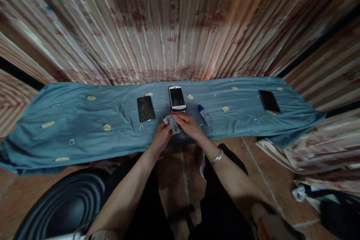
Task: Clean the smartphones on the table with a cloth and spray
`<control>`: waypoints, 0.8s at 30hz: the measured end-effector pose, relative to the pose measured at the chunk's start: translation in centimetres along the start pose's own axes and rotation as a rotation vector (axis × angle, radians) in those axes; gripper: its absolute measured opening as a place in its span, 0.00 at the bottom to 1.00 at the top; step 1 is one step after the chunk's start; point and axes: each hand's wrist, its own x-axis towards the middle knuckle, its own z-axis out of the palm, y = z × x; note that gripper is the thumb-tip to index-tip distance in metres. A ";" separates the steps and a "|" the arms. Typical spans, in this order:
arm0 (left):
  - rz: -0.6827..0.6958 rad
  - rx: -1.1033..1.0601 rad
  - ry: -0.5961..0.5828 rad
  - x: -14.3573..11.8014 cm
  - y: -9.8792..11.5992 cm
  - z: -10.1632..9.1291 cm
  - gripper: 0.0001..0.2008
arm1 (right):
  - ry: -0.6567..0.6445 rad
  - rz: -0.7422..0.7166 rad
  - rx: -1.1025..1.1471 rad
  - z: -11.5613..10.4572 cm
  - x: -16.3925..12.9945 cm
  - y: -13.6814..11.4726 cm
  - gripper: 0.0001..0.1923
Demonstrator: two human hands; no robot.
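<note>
Near the front edge of the cloth-covered table, my left hand and my right hand are together, both closed on a crumpled light-grey cloth. Just beyond them lies a white-framed phone with its dark screen up. To its left is a dark, glossy phone with streaked reflections. A small clear bottle with a blue cap lies on its side to the right of my right hand. The fingertips are partly hidden by the cloth and by each other.
A blue-green cloth with yellow motifs covers the table. Another dark phone lies toward its right end. Striped curtains hang behind and at the sides. A round black ribbed object stands on the floor at lower left.
</note>
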 end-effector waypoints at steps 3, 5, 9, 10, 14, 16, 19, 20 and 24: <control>0.021 0.154 0.042 0.0 -0.1 -1.1 0.18 | 0.173 -0.130 -0.350 -3.0 0.6 0.2 0.16; 0.067 0.236 0.084 0.1 0.1 -1.9 0.16 | 0.362 -0.116 -0.632 -5.7 1.0 0.5 0.16; 0.138 0.318 0.116 0.0 1.1 -3.6 0.11 | 0.408 0.068 -1.029 -9.6 1.4 1.5 0.20; 0.158 0.348 0.124 -0.1 1.5 -4.0 0.10 | 0.357 0.133 -1.073 -9.9 1.4 1.7 0.19; 0.334 0.623 0.159 -0.5 2.5 -5.0 0.11 | 0.295 0.271 -1.030 -10.0 1.2 2.0 0.13; 0.281 0.546 0.182 -0.6 2.5 -4.9 0.12 | 0.341 0.273 -0.899 -9.8 1.0 1.8 0.10; 0.171 0.256 0.196 -0.8 2.2 -4.2 0.15 | 0.355 0.293 -0.527 -9.2 0.2 0.7 0.11; 0.159 0.178 0.207 -0.8 2.1 -3.9 0.16 | 0.349 0.289 -0.446 -8.8 -0.2 0.1 0.14; 0.094 -0.029 0.156 -1.2 2.1 -3.0 0.19 | 0.165 0.260 0.226 -5.3 -1.7 -2.4 0.16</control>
